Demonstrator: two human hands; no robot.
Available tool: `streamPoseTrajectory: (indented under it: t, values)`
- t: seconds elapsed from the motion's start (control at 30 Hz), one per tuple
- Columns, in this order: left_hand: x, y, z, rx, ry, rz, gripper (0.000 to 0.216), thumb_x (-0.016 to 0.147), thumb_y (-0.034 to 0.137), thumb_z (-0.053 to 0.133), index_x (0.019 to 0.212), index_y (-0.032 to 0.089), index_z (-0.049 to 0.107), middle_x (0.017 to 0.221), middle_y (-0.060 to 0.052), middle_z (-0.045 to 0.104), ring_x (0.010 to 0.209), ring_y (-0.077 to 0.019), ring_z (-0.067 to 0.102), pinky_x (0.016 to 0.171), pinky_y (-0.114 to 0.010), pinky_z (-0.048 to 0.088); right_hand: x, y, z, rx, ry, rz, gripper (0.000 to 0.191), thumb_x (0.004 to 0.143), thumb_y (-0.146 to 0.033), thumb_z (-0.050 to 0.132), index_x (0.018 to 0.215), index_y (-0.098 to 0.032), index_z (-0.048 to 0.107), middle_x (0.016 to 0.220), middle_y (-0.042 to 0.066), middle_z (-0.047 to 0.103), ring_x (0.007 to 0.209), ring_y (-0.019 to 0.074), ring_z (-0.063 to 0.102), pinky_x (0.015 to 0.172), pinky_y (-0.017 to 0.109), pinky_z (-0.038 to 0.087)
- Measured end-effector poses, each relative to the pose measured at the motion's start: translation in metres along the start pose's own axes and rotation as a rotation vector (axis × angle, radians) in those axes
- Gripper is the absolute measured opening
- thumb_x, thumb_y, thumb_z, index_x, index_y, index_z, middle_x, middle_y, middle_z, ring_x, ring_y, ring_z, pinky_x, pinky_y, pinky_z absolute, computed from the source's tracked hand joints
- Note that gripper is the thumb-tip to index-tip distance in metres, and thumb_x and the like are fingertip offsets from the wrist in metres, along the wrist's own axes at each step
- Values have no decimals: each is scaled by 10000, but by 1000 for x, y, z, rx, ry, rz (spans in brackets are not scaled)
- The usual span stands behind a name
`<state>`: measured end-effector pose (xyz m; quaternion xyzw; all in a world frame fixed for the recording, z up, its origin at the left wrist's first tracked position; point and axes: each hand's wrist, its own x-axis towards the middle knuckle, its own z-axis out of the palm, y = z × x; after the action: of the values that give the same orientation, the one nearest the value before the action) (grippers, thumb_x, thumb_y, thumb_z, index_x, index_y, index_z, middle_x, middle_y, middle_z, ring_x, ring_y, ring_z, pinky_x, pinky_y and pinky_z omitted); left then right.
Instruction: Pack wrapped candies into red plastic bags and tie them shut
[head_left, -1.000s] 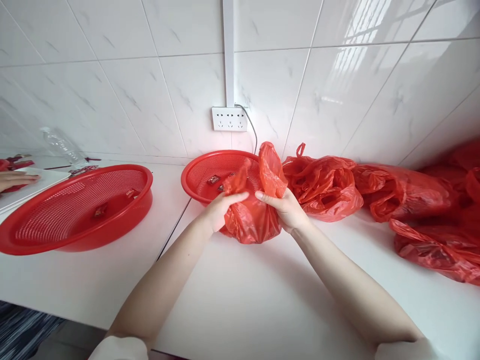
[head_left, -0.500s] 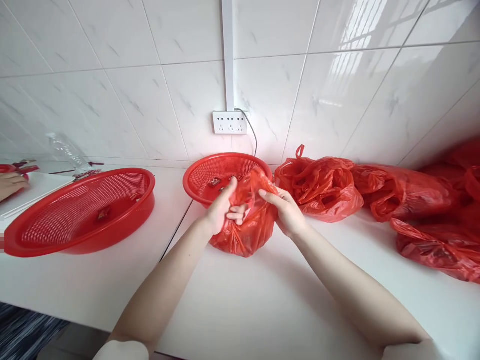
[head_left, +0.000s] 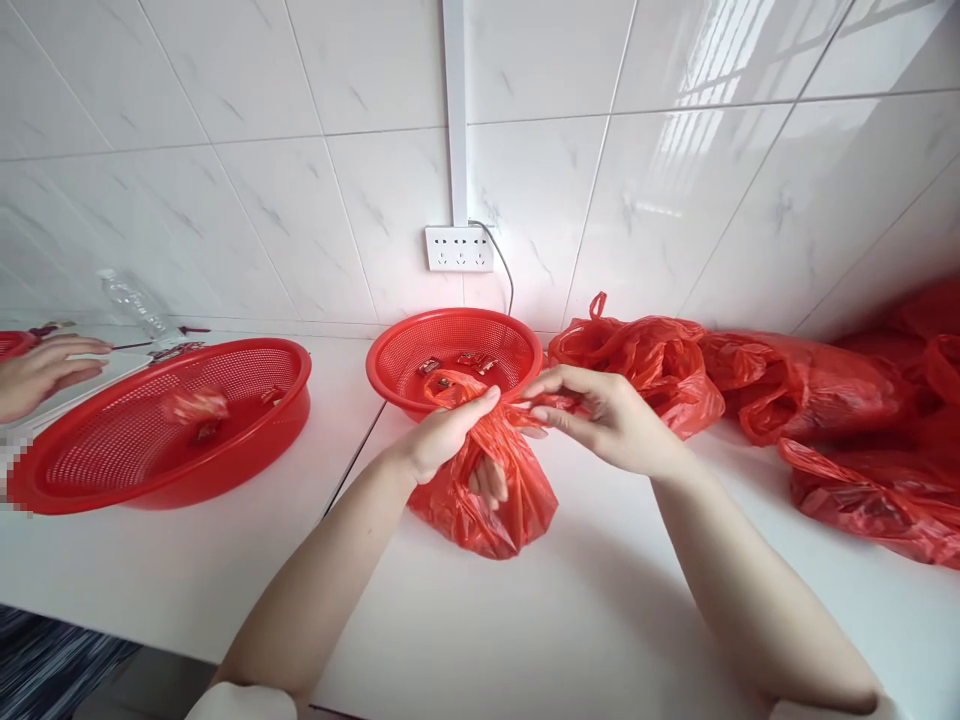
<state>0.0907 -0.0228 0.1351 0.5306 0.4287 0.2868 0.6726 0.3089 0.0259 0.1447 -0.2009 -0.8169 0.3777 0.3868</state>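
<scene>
A red plastic bag (head_left: 525, 500) is gathered at its neck on the white table, its lower part bulging. My left hand (head_left: 450, 440) is closed around the neck, thumb on top and some fingertips showing through the bag's handle loop. On the right side, my right hand (head_left: 600, 410) pinches a twisted strand of the same bag between thumb and fingers. Right behind the bag stands a round red basket (head_left: 390, 345) with a few small wrapped pieces (head_left: 429, 366) in it. What the bag contains cannot be made out.
At left is a larger red basket (head_left: 292, 430); a co-worker's hand (head_left: 49, 375) is beside it, and a blurred reddish piece (head_left: 196, 404) is over it. Several filled red bags (head_left: 652, 370) line the right side. A clear bottle (head_left: 135, 300) lies by the wall, below a power socket (head_left: 459, 248).
My right hand has moved right, drawing out a strand of the bag. The bag's neck is now bunched tighter. The co-worker's hand has moved toward the left basket, with a blurred piece now over it.
</scene>
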Motion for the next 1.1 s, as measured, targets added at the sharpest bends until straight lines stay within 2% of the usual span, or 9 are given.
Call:
streamPoseTrajectory:
  t: [0.13, 0.27, 0.43, 0.5, 0.57, 0.63, 0.7, 0.8, 1.1]
  values:
    - [-3, 4, -9, -27, 117, 65, 653, 904, 650, 384, 761, 111, 724, 551, -107, 669, 385, -113, 497, 528, -262, 445, -3, -2, -10, 97, 50, 67, 151, 809, -329, 714, 888, -200, 728, 856, 56, 704, 759, 183, 635, 665, 296, 523]
    - [-4, 10, -12, -179, 198, 185, 483, 913, 573, 466, 1038, 182, 721, 492, -21, 587, 475, -126, 531, 549, -234, 426, -10, -15, -7, 140, -182, 126, 85, 826, -274, 685, 862, -208, 723, 771, 35, 690, 678, 159, 637, 601, 272, 529]
    - [-4, 14, -6, -330, 60, 202, 345, 924, 455, 516, 1070, 200, 695, 701, -39, 632, 596, -120, 568, 632, -241, 462, -10, -15, -4, 42, -473, 77, 124, 835, -284, 661, 923, -219, 721, 857, 27, 716, 731, 163, 659, 654, 275, 531]
    - [-5, 14, -3, -287, 16, 223, 209, 889, 332, 595, 1015, 197, 692, 790, -33, 633, 635, -103, 566, 656, -229, 460, -7, -8, -4, 30, -379, 86, 131, 840, -326, 666, 863, -204, 705, 799, 17, 702, 707, 152, 638, 653, 266, 514]
    - [-6, 15, 1, -177, -1, 249, 165, 842, 199, 632, 1002, 198, 674, 803, -11, 615, 628, -83, 555, 648, -216, 445, -3, 0, -1, 61, -135, 107, 163, 873, -350, 632, 830, -197, 669, 777, 13, 679, 720, 144, 622, 675, 260, 500]
    - [-8, 16, 3, -41, -9, 277, 184, 821, 137, 614, 989, 197, 661, 787, 1, 602, 608, -81, 560, 641, -225, 447, 2, 7, 6, 166, 5, 111, 158, 908, -350, 587, 933, -207, 649, 900, 27, 685, 847, 157, 638, 773, 278, 503]
    - [-9, 17, 4, 67, -29, 299, 160, 813, 127, 590, 945, 187, 657, 791, -6, 613, 614, -103, 593, 656, -259, 474, 5, 13, 15, 361, -100, 107, 254, 913, -354, 580, 1137, -235, 598, 1036, 40, 681, 971, 180, 649, 889, 333, 495]
    - [-11, 18, 3, 148, -59, 321, 149, 780, 114, 592, 899, 187, 645, 778, -17, 635, 653, -144, 639, 691, -311, 513, 8, 16, 26, 606, -321, 107, 445, 898, -370, 603, 1314, -264, 487, 1014, 36, 694, 902, 189, 693, 924, 406, 500]
    - [-14, 19, -7, 309, 91, 412, 48, 750, 185, 649, 781, 183, 612, 707, -42, 655, 614, -172, 635, 629, -323, 503, 8, 26, 36, 594, -227, 118, 451, 838, -280, 678, 1266, -204, 559, 968, 51, 698, 921, 199, 675, 896, 386, 518]
